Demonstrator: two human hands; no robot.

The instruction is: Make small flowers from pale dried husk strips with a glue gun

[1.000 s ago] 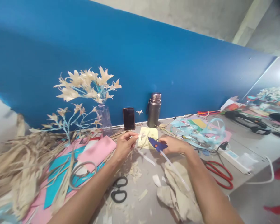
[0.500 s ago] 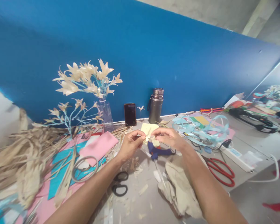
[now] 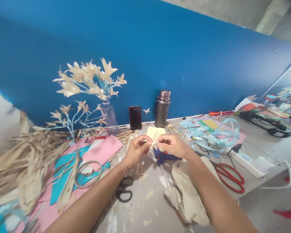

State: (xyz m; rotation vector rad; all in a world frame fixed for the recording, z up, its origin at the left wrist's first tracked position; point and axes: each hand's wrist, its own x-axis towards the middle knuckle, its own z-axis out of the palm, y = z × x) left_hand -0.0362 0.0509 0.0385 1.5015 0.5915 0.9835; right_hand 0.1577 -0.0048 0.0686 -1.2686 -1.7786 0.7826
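Note:
Between my two hands is a small pale flower [image 3: 154, 144], mostly covered by the fingers. My left hand [image 3: 138, 149] pinches its left side between thumb and fingertips. From the right, my right hand [image 3: 172, 145] grips it the same way, fingers closed together. Just beneath them lies a blue glue gun [image 3: 163, 157], partly hidden by my right hand. Behind the flower sits a pale yellow square pad [image 3: 160, 131]. A crumpled beige cloth [image 3: 188, 194] lies near my right forearm, and black-handled scissors [image 3: 124, 191] lie beside my left forearm.
Dried husks [image 3: 12, 155] and pink sheets [image 3: 106, 149] cover the left. Husk flowers [image 3: 87, 76] stand in a clear bottle [image 3: 109, 118]. A phone [image 3: 135, 118] and metal flask [image 3: 162, 108] stand at the back; blue ribbon [image 3: 208, 136], red-handled scissors [image 3: 230, 178] and a power strip [image 3: 248, 165] lie right.
My right hand has turned slightly and come lower over the glue gun's handle, covering more of it. Both hands keep their pinch on the flower.

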